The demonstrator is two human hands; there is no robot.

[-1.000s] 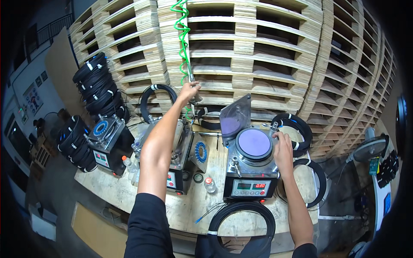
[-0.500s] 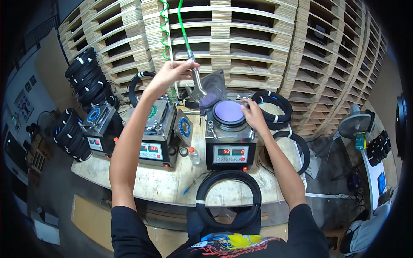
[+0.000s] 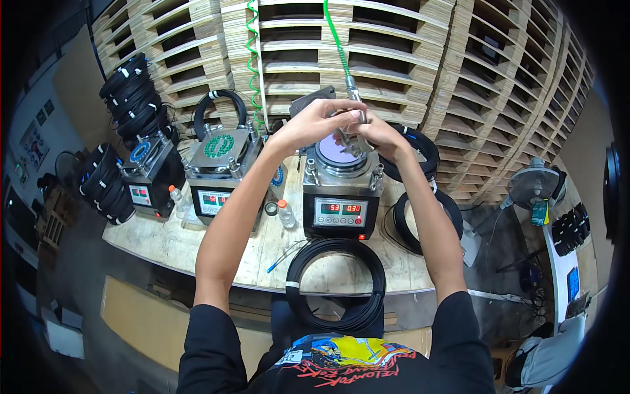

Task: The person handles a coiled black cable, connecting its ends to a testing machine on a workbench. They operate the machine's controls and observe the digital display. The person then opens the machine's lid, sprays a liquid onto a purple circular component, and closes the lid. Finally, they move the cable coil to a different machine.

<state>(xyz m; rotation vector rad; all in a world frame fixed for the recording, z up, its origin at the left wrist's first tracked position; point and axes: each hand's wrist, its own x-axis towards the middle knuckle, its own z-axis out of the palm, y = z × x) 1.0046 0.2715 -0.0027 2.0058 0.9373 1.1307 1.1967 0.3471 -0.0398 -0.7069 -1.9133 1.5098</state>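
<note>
A metal air blow gun [image 3: 354, 139] hangs nose-down on a green hose [image 3: 338, 49] over the right-hand polishing machine [image 3: 341, 211]. My left hand [image 3: 315, 125] is closed on its upper part, near the hose fitting. My right hand [image 3: 384, 136] meets it from the other side, fingers closed around the gun's lower metal part; the hands partly hide each other's grip. Below them is a round purple polishing pad [image 3: 330, 152] on the machine's platen. Behind my left hand a square plate [image 3: 305, 102] stands tilted up, partly hidden.
Two more polishing machines [image 3: 220, 157] stand to the left. A red-capped plastic bottle [image 3: 286, 214] is beside the right machine. A black cable coil [image 3: 336, 246] overhangs the table's front edge; other coils lie right and far left. Wooden pallets [image 3: 387, 59] rise behind.
My left hand has brought the blow gun rightward over the pad. My right hand has left the platen's edge and moved onto the gun. The machine's right display has changed.
</note>
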